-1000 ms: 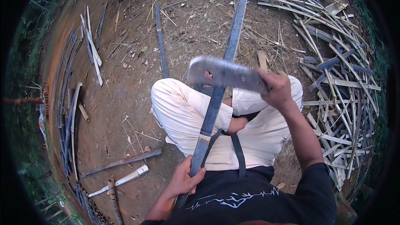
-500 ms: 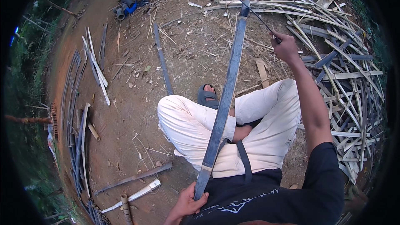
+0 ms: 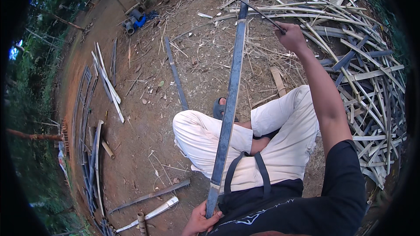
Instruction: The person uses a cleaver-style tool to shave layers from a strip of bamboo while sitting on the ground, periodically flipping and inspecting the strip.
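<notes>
Long dark strip (image 3: 230, 109), slate-grey and straight, with a pale edge along its right side, a pale band near its lower end and a darker section at its far tip. It is held aslant above the lap, crossing the white trousers (image 3: 199, 133), its far end over the ground (image 3: 140, 140) toward that surface's far edge. The left hand (image 3: 202, 220) grips the lower end: thumb on the right side, the other fingers closed around the left. The right arm (image 3: 321, 87) is extended forward; the right hand (image 3: 292, 38) is clenched, its fingers folded about the near end of a blade (image 3: 258, 11), which appears edge-on as a thin dark line passing by the strip's tip. Whether the two touch cannot be told. The ground is brown earth littered with pale shavings (image 3: 204, 15). A tangled heap of split strips (image 3: 372, 74) lies along its right edge; dark poles (image 3: 92, 166) line its left edge, with greenery (image 3: 35, 83) beyond. Near the far left corner, grey tubes (image 3: 129, 27) lie beside a blue object (image 3: 140, 22).
</notes>
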